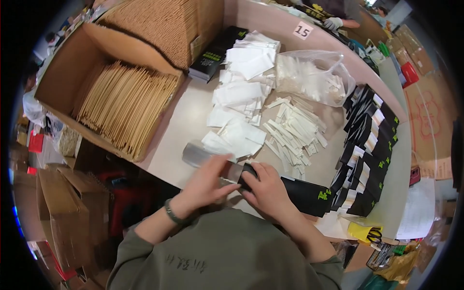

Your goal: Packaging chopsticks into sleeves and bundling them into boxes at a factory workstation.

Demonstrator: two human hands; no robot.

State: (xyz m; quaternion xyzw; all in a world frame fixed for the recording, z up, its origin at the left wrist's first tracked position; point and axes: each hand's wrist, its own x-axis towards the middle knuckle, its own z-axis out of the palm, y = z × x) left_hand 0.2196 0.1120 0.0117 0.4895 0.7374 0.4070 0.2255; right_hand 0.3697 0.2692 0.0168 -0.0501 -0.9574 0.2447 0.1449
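— Lower middle of the frame: left hand (205,182) and right hand (266,189) both closed on one black paper sleeve (295,193), pinching its open end at the near table edge (166,169). Something pale and thin between the fingers at the mouth — too small to name.

— Best handling?

— Probably: keep the right hand gripping the sleeve just behind the mouth, spread the opening with the thumb, feed the insert straight along the sleeve's length with the left. Risk of crumpling if pushed at an angle.

— Counts?

— One sleeve in hand. Finished black sleeves (369,145) fanned down the right side — overlapping, well past twenty, no exact figure possible. White napkins (241,92) in one loose heap at centre top, uncountable. Wrapped toothpicks (295,133) in one scattered pile just right of them, dozens. One clear plastic bag (314,77) upper right. One open cardboard box (72,72) upper left, packed with wooden chopsticks (128,106), far too many to count. One black stack (215,55) beside it. One yellow-handled scissors (369,234) lower right.
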